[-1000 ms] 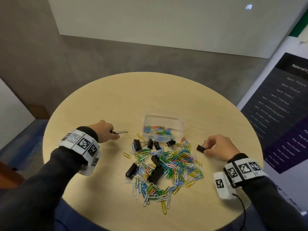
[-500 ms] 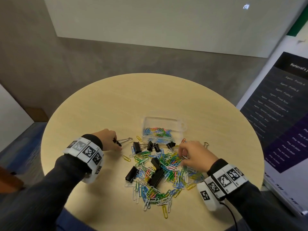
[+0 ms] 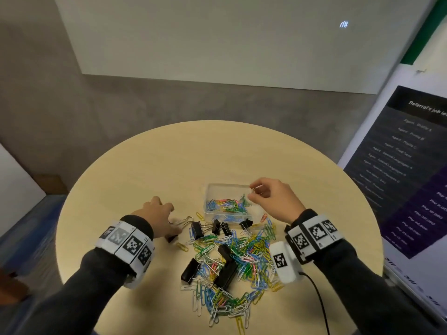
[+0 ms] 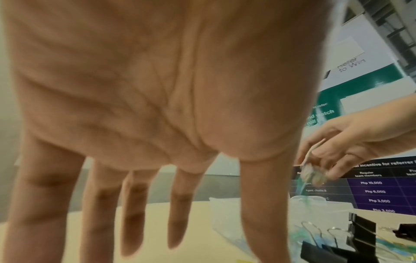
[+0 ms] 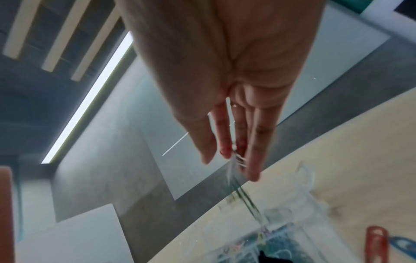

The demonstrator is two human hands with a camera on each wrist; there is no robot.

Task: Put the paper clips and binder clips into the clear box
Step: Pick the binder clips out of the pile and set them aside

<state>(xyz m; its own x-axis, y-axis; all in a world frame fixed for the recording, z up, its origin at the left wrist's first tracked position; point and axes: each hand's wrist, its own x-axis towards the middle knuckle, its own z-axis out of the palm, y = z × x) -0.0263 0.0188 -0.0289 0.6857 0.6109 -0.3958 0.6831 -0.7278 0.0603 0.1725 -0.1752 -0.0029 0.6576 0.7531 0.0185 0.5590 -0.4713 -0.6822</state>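
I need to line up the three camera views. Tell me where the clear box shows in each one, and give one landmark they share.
Head: clear box sits at the table's centre, under the right hand.
Left wrist: lower right, pale and blurred, behind the black binder clips.
Right wrist: bottom right, blurred, directly below the fingertips.
Shared landmark: the right hand above the box.

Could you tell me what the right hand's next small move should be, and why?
Probably let its fingers loosen. The right hand is above the clear box and pinches a few paper clips, some seemingly dropping already in the right wrist view, so releasing should land them on the clips inside.
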